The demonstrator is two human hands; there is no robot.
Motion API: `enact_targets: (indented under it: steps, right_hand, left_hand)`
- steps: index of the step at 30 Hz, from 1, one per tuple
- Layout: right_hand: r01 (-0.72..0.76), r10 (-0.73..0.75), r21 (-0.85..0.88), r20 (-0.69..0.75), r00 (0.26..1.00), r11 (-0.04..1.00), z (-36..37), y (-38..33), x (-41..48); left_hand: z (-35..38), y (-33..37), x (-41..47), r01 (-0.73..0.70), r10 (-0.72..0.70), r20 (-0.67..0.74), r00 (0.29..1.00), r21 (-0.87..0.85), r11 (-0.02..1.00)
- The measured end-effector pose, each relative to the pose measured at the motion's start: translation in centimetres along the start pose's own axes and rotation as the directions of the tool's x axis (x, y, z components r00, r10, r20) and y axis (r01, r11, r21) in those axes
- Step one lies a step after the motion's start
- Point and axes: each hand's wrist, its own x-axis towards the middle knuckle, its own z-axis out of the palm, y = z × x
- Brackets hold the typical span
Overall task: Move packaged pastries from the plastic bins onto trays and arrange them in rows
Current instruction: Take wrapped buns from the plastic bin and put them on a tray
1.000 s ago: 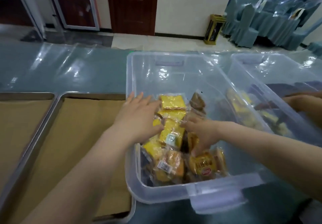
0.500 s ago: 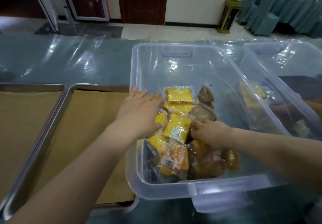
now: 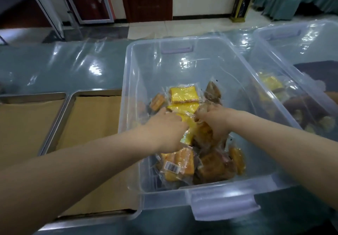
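Observation:
A clear plastic bin (image 3: 139, 161) in front of me holds a heap of wrapped pastries, yellow cake slices (image 3: 183, 96) at the back and brown ones (image 3: 214, 167) at the front. Both my hands are down inside it. My left hand (image 3: 166, 130) lies over the yellow packs with its fingers curled into the wrappers. My right hand (image 3: 214, 118) grips a brown wrapped pastry (image 3: 204, 135) in the middle of the heap. Left of the bin stands a metal tray (image 3: 54, 125) lined with brown paper, with no pastries on it.
A second paper-lined tray (image 3: 27, 121) lies at the far left. A second clear bin (image 3: 296, 55) with more pastries stands at the right, touching the first. The table (image 3: 64, 70) is covered in shiny clear film. Doors and draped chairs stand beyond.
My left hand has moved from the bin's left rim down onto the yellow packs. My right hand has shifted a little toward the back and closed on a brown pack.

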Motion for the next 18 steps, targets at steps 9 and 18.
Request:
enact_targets:
  steps: [9, 18]
  right_hand:
    - [0.094, -0.086, -0.036, 0.179, 0.98, 0.995, 3.1, -1.9, 0.6]
    - [0.084, -0.061, -0.134, 0.172, 0.983, 0.987, 5.4, -3.1, 1.4]
  left_hand:
    - [4.1, 4.9, 3.4, -0.169, 0.054, 0.494, 0.868, 0.192, 0.967]
    - [7.5, 5.7, 4.9, -0.119, -0.033, 0.509, 0.86, 0.263, 0.958]
